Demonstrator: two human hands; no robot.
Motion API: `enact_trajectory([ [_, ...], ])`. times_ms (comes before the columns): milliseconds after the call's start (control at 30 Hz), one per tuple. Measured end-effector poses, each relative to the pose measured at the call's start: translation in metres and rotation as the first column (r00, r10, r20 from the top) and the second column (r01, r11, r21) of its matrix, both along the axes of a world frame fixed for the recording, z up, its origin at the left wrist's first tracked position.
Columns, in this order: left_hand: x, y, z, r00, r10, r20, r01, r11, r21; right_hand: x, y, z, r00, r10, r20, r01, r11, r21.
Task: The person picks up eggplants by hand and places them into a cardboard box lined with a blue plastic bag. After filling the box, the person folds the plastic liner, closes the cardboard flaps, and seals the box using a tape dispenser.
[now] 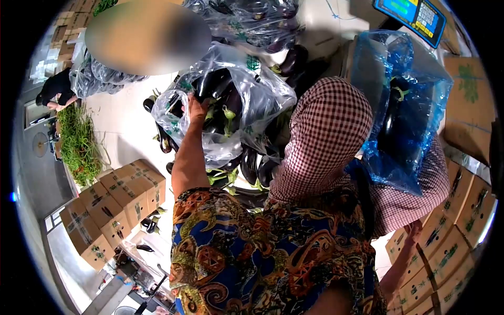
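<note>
A patterned shirt (262,241) and the raised, bent knees of checked trousers (331,115) are seen nearest. The left forearm is extended upward from its sleeve, left of centre, and the left hand (197,108) is placed at the mouth of a clear plastic bag (268,97). Its fingers are partly curled against a dark purple eggplant (210,84); how firmly it is grasped cannot be told. More eggplants with green calyces are contained in the same bag, in the upper centre, and loose eggplants (249,164) are spread beside and below it. The right forearm is angled upward at the lower right, and the right hand (413,231) is held beside the checked cloth of the thigh, near stacked cardboard boxes (446,254). Its fingers are partly hidden, and its grip cannot be told. At the right, an eggplant (391,113) is enclosed in a blue plastic bag (401,163), below a digital display (415,18). Farther off, a row of cartons (123,194) is shown at lower left, a heap of green chillies (79,142) at left, and a bending person (56,86) beside it.
</note>
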State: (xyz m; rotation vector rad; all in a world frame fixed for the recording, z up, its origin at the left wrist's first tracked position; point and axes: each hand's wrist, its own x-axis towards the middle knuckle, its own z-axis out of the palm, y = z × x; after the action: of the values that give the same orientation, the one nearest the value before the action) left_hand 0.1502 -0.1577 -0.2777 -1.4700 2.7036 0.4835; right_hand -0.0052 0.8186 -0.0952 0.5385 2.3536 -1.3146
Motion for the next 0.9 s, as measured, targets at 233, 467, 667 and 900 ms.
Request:
enact_trajectory([
  [233,-0.012,0.028,0.081,0.913,0.371,-0.171,-0.166,0.719,0.675,-0.019,0.000,0.009,0.999,-0.017,0.033,0.016,1.000,0.012],
  [467,0.011,0.128,0.181,0.537,0.838,0.100,0.198,-0.240,0.950,-0.067,-0.006,0.024,1.000,0.002,-0.011,-0.003,1.000,-0.018],
  [667,0.014,0.223,0.257,0.511,0.856,-0.077,0.097,0.031,0.995,-0.130,-0.097,0.084,0.917,0.033,-0.397,-0.071,0.994,-0.081],
  [900,-0.071,0.275,0.343,0.798,-0.005,-0.603,0.299,0.872,0.388,-0.124,-0.350,0.205,0.792,0.395,-0.467,-0.323,0.918,0.228],
])
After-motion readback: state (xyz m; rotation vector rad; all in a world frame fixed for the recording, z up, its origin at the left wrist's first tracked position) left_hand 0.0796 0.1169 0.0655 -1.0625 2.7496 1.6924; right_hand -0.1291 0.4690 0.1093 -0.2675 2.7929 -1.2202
